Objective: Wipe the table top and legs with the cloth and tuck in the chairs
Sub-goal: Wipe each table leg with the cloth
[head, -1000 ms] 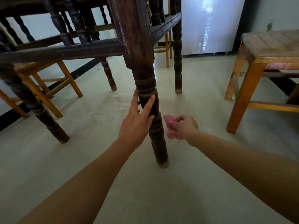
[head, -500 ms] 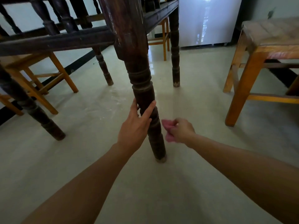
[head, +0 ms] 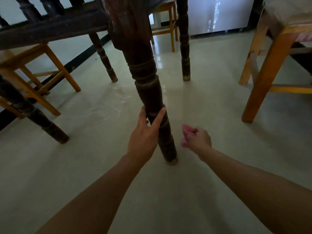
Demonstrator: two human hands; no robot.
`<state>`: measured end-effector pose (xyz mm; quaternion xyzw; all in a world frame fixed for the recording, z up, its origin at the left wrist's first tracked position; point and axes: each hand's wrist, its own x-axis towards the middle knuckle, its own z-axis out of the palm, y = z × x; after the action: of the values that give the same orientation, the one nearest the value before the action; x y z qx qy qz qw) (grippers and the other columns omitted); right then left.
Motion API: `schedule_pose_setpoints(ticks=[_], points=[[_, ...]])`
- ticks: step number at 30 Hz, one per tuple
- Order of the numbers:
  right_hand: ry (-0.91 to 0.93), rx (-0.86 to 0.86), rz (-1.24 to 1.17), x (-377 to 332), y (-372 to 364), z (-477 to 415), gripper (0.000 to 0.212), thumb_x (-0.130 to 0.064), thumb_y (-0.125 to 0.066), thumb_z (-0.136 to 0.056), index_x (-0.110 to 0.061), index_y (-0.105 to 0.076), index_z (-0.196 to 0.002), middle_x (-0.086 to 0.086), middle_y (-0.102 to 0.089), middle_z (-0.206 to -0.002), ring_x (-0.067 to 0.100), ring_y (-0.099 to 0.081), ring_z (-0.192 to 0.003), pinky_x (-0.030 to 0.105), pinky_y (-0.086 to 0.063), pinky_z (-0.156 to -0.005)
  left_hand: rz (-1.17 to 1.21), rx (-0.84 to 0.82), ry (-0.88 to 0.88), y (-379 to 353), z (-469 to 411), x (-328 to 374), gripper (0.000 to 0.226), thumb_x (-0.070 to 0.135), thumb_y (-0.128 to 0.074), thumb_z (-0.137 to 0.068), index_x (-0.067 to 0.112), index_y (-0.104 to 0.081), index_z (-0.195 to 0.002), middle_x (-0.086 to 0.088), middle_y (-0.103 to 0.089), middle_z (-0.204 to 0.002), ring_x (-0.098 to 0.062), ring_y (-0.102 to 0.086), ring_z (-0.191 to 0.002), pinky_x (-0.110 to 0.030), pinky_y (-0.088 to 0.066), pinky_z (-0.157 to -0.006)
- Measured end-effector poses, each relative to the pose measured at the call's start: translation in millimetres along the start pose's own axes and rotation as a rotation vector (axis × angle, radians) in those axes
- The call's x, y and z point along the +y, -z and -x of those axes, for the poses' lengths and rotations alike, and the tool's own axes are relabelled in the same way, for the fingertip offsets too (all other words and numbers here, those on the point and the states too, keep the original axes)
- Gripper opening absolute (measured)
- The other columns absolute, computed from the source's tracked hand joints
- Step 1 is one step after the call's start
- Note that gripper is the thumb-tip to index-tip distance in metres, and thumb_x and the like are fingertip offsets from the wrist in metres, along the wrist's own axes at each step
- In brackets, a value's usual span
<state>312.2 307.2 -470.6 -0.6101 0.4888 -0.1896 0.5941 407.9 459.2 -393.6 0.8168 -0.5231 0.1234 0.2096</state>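
Observation:
A dark turned wooden table leg [head: 148, 92] stands on the floor right in front of me. My left hand [head: 145, 135] rests against its lower part, with straight fingers and thumb on either side of the leg. To the right of the leg, apart from it, my right hand [head: 197, 140] grips a bunched pink cloth [head: 185, 130]. The table's dark rail [head: 50, 31] runs off to the left, and two more dark legs [head: 184, 48] stand farther back.
A light wooden chair [head: 42, 73] sits under the table at the left. Another light wooden chair [head: 273, 61] stands at the right, away from the table. A third one [head: 166, 26] shows behind the far legs. Pale glossy floor [head: 152, 191] lies all around.
My right hand with the cloth has drawn away to the right of the leg. My left hand has slid a little lower on the leg, and my view has dropped closer.

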Motion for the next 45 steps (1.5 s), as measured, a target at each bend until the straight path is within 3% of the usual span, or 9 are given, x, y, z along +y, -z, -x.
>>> schedule_pose_setpoints(ticks=[4,8,13,16,19,22,26,36,45], points=[[0.033,-0.096,-0.094,4,-33,26,0.028,-0.004,-0.057,-0.090,-0.024,-0.057,-0.110,-0.012,-0.060,-0.096,0.012,-0.064,-0.084,0.030,-0.057,-0.073,0.083,0.079,0.009,-7,2,3,0.063,0.020,-0.047,-0.094,0.034,-0.014,-0.146,-0.005,-0.003,-0.153,-0.037,-0.055,-0.117,-0.051,-0.055,-0.087],[-0.509,-0.357,-0.147,65,-27,31,0.026,-0.007,-0.053,-0.093,-0.004,-0.069,-0.113,0.003,-0.072,-0.083,0.015,-0.062,-0.051,0.029,-0.052,-0.050,0.084,0.096,0.042,-14,1,0,0.068,0.018,-0.054,-0.095,0.034,-0.013,-0.147,-0.017,-0.006,-0.154,-0.032,-0.059,-0.110,-0.043,-0.052,-0.091],[-0.185,0.008,-0.176,40,-8,-16,0.006,-0.013,-0.067,-0.088,-0.010,-0.062,-0.086,0.005,-0.068,-0.083,0.022,-0.064,-0.061,0.028,-0.055,-0.052,0.055,0.081,0.029,-17,2,-3,0.079,0.026,-0.065,-0.089,0.033,-0.013,-0.148,-0.018,-0.003,-0.155,-0.029,-0.059,-0.110,-0.026,-0.036,-0.091],[-0.103,-0.053,-0.240,25,-36,-7,0.020,0.002,-0.050,-0.090,-0.013,-0.060,-0.100,0.005,-0.063,-0.087,0.022,-0.057,-0.069,0.026,-0.046,-0.053,0.049,0.093,0.033,-20,1,-2,0.084,0.025,-0.069,-0.086,0.035,-0.013,-0.147,-0.022,-0.006,-0.155,-0.029,-0.059,-0.109,-0.026,-0.036,-0.093],[-0.023,-0.203,0.262,60,-47,27,0.024,-0.016,-0.050,-0.097,-0.017,-0.060,-0.119,0.004,-0.065,-0.106,0.022,-0.063,-0.091,0.026,-0.046,-0.069,0.053,0.099,0.021,-19,0,-3,0.084,0.022,-0.071,-0.084,0.033,-0.015,-0.146,-0.025,-0.010,-0.154,-0.029,-0.060,-0.106,-0.026,-0.038,-0.090],[-0.149,-0.437,0.367,77,-30,30,0.019,-0.023,-0.067,-0.090,-0.009,-0.071,-0.102,0.004,-0.070,-0.077,0.016,-0.067,-0.061,0.025,-0.056,-0.056,0.071,0.103,0.014,-18,-1,-2,0.083,0.021,-0.071,-0.084,0.034,-0.017,-0.146,-0.025,-0.011,-0.154,-0.030,-0.059,-0.108,-0.027,-0.037,-0.091],[-0.187,-0.070,0.281,61,-20,-4,0.014,-0.029,-0.065,-0.087,-0.018,-0.067,-0.094,-0.004,-0.073,-0.077,0.019,-0.071,-0.073,0.028,-0.057,-0.061,0.079,0.081,0.056,-18,1,1,0.083,0.022,-0.070,-0.085,0.037,-0.014,-0.146,-0.020,-0.005,-0.156,-0.030,-0.058,-0.111,-0.028,-0.037,-0.093],[-0.154,-0.925,0.493,10,5,61,0.029,-0.012,-0.048,-0.100,-0.013,-0.061,-0.126,-0.006,-0.066,-0.071,0.004,-0.050,-0.045,0.016,-0.040,-0.043,-0.068,-0.062,0.008,10,6,-10,0.090,0.025,-0.066,-0.088,0.044,-0.002,-0.148,-0.011,-0.001,-0.158,-0.026,-0.054,-0.114,-0.039,-0.055,-0.088],[0.453,-0.479,0.587,-107,51,94,0.029,-0.005,-0.073,-0.080,-0.019,-0.061,-0.102,0.002,-0.066,-0.097,0.015,-0.066,-0.088,0.030,-0.058,-0.078,0.148,-0.032,0.094,69,20,16,0.049,0.035,-0.055,-0.094,0.028,-0.043,-0.141,0.003,-0.038,-0.148,-0.015,-0.037,-0.132,-0.028,-0.029,-0.104]])
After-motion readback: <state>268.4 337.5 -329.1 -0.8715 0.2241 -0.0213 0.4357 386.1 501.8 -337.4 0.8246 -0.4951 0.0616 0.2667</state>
